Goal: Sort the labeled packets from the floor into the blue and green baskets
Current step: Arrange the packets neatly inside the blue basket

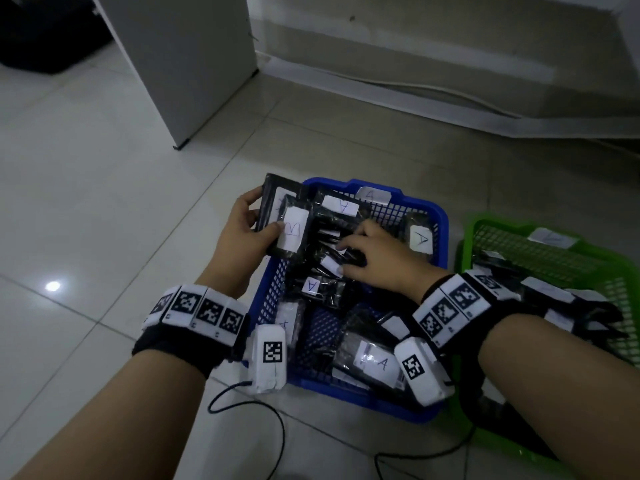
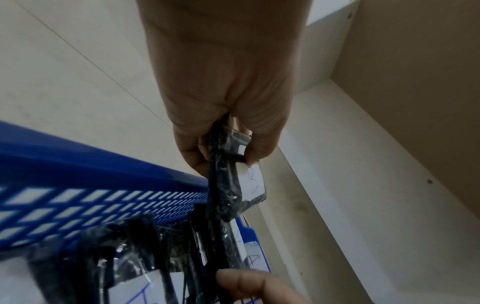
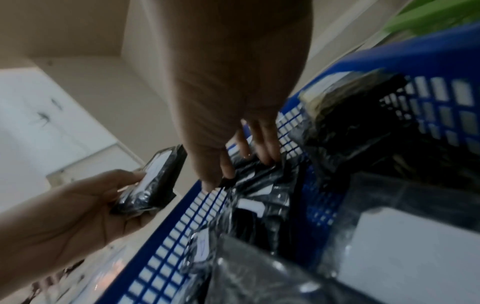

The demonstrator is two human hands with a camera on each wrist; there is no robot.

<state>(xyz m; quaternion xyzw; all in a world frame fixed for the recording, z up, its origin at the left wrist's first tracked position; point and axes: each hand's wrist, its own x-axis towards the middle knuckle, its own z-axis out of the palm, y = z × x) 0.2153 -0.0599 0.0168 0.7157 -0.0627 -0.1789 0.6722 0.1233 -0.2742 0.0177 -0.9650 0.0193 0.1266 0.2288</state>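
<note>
The left hand (image 1: 242, 226) grips a B packet (image 1: 289, 225) over the blue basket (image 1: 440, 216); the right hand (image 1: 374, 258), fingers relaxed, touches packets (image 1: 332, 263) inside.

Your blue basket (image 1: 437, 216) has a fine lattice of slots in its walls; your green basket (image 1: 474, 233) shows the same mesh. The packets (image 1: 349, 344) you see are glossy black, each with a white label, most lettered A in blue ink. The packet with the B label (image 1: 289, 233) is black too. Your wristbands (image 1: 199, 311) carry black-and-white square codes. The floor (image 1: 104, 188) is pale glossy tile.
</note>
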